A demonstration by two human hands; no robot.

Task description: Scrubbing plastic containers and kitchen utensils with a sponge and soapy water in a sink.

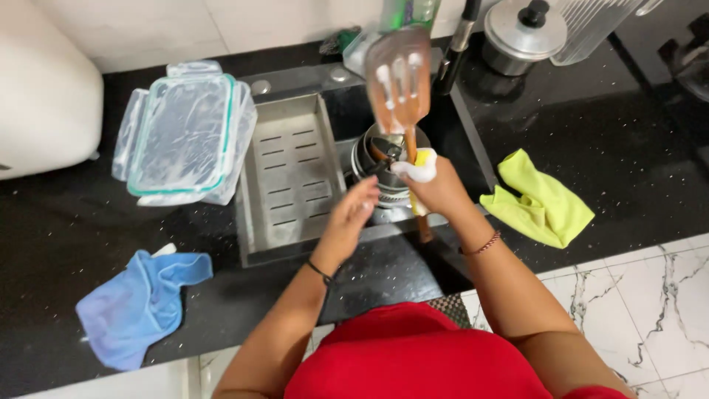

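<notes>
Right hand point(436, 185) fingers clamped on soapy wooden spatula point(400, 85) and yellow sponge point(422, 164), held upright over sink point(289, 174). Left hand point(348, 218) fingers apart, empty, just beside. Risk: foam-slick handle slips, drops onto steel pot point(380, 166) below; suds may fling onto table point(605, 140).

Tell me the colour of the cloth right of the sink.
The cloth is yellow-green; the head view shows it on the black counter.

— What does the black speckled counter point(591, 133) carry?

— Left of the sink, an upturned clear food container point(181, 133) with a teal seal, and a crumpled blue cloth point(140, 299) near the front edge.

— And the right side?

— A yellow-green cloth point(543, 199) lying flat, a lidded steel pot point(521, 33) at the back beside a ribbed clear vessel point(591, 26).
</notes>
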